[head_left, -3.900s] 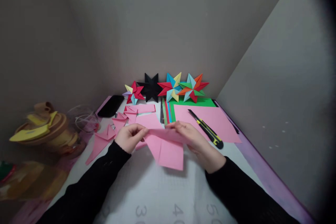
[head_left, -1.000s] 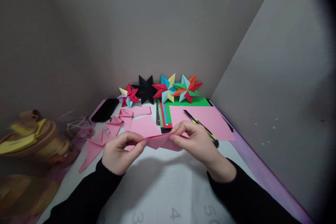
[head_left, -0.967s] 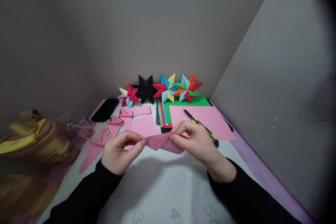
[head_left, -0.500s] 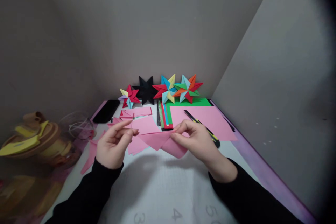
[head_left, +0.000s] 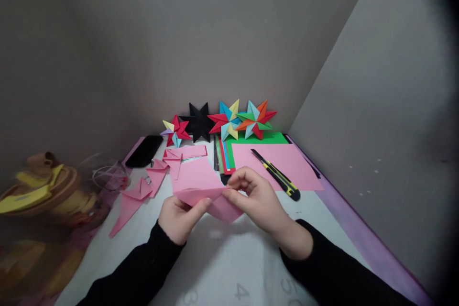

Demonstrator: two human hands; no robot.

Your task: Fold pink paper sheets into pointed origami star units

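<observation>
Desk sits in a corner of plain grey walls (head_left: 201, 43), white cutting mat (head_left: 222, 258) with a faint "4" printed near the front edge. Clear tub (head_left: 107, 174) on the left, contents blurry. Left hand (head_left: 179, 217) and right hand (head_left: 256, 198) both pinch the folded pink paper (head_left: 201, 191) just above the mat.
</observation>
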